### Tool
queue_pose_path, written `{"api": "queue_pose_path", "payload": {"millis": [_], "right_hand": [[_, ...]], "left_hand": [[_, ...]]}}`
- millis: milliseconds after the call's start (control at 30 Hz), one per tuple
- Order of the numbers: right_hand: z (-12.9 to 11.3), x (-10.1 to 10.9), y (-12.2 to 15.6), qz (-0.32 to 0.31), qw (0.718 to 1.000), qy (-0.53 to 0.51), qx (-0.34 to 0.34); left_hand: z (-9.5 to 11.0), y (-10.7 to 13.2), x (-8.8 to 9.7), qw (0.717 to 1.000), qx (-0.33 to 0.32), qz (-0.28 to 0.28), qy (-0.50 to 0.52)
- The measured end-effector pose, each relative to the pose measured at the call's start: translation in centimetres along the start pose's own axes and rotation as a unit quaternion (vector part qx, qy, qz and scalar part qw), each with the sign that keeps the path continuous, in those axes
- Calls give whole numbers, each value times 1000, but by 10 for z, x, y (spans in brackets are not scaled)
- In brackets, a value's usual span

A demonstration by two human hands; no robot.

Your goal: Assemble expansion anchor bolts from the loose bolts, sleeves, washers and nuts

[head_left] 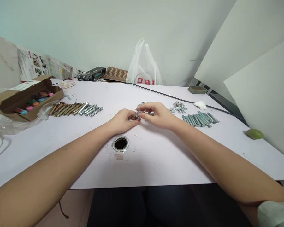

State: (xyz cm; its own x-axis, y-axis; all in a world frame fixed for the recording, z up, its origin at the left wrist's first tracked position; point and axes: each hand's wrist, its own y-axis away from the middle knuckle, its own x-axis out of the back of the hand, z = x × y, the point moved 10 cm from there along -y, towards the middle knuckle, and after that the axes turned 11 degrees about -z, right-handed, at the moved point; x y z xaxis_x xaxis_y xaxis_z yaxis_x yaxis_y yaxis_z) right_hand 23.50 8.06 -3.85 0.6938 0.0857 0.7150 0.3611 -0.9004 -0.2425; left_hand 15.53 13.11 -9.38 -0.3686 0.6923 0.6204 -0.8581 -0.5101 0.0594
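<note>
Silver metal at the heart of the worktop (156, 167): a small fastener (137, 116), with left grip (123, 121) and right grip (159, 115) both pinched on it! One loose fingertip could send it rolling into the dark hole (121, 143) at seven o'clock. Over at nine, the cardboard box (20, 116) gapes, full of colour-ended pieces (36, 102); at twelve, the plastic bag (144, 71) hides its contents; at two, a shallow tin (198, 91), insides unclear.

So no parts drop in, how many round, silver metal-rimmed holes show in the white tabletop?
1: the silver metal-rimmed hole, on the near side of the left hand. Others may be hidden.
</note>
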Motion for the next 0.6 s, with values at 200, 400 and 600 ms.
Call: {"api": "queue_pose_path", "payload": {"millis": [200, 400, 600], "right_hand": [[3, -1, 0, -1, 1000, 18, -13], [13, 2, 0, 54, 995, 60, -51], [13, -1, 6, 28, 999, 13, -24]], "left_hand": [[2, 1, 2, 1000, 0, 13, -18], [0, 2, 3, 1000, 11, 12, -15], [-2, 3, 6, 1000, 18, 18, -2]]}}
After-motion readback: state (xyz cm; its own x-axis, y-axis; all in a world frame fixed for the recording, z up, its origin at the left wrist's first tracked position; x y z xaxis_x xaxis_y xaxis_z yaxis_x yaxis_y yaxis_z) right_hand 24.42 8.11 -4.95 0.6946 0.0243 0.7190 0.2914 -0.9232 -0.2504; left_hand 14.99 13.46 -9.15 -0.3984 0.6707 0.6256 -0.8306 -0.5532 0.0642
